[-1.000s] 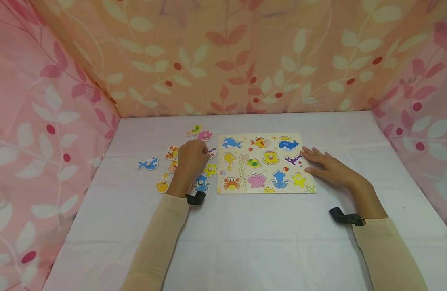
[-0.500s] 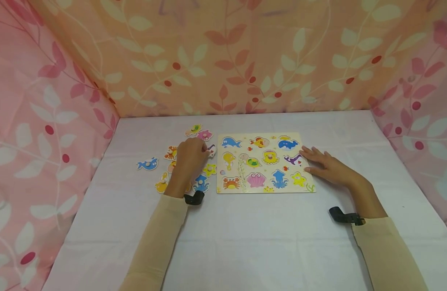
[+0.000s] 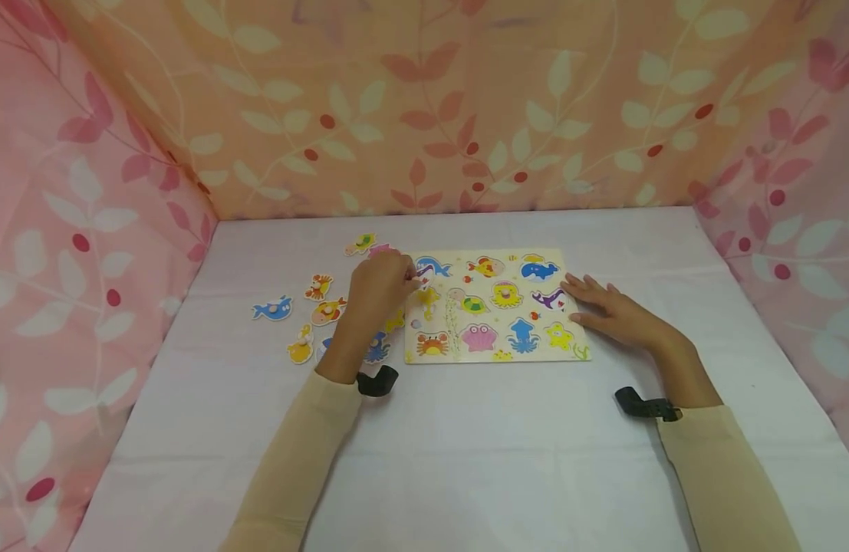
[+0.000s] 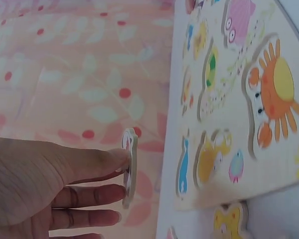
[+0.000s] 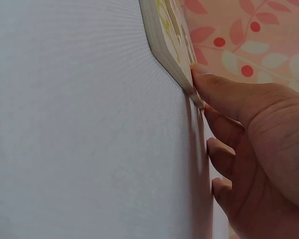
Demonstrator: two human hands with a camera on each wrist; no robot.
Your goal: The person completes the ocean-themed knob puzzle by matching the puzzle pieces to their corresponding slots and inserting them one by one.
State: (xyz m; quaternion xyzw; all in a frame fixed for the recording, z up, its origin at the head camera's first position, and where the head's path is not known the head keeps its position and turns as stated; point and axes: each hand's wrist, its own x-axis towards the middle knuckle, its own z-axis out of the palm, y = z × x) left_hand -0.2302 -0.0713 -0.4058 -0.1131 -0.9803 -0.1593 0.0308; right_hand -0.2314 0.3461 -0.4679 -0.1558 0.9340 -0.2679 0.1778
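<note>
My left hand [image 3: 379, 295] pinches a purple-and-white whale-shaped puzzle piece [image 3: 425, 274] by thumb and fingertips. It is over the left part of a wooden puzzle board [image 3: 501, 322] printed with sea animals. In the left wrist view the piece [image 4: 131, 169] is seen nearly edge-on, raised off the board. A purple whale-shaped recess [image 3: 548, 299] lies near the board's right edge. There my right hand [image 3: 620, 314] rests with fingers spread and extended. In the right wrist view its thumb [image 5: 219, 92] touches the board's edge, with the other fingertips down by the table.
Loose pieces lie left of the board: a blue fish-shaped one [image 3: 272, 308], a crab [image 3: 318, 287], a fish [image 3: 328, 312], a seahorse [image 3: 301, 345], a squid [image 3: 378, 349], a turtle [image 3: 360, 244]. My left arm hides some. Patterned cloth walls [image 3: 424, 115] surround the white table [image 3: 500, 460].
The left hand has moved right with the purple-and-white piece, from among the loose pieces to over the board's left side. The right hand stays at the board's edge; the view has shifted slightly.
</note>
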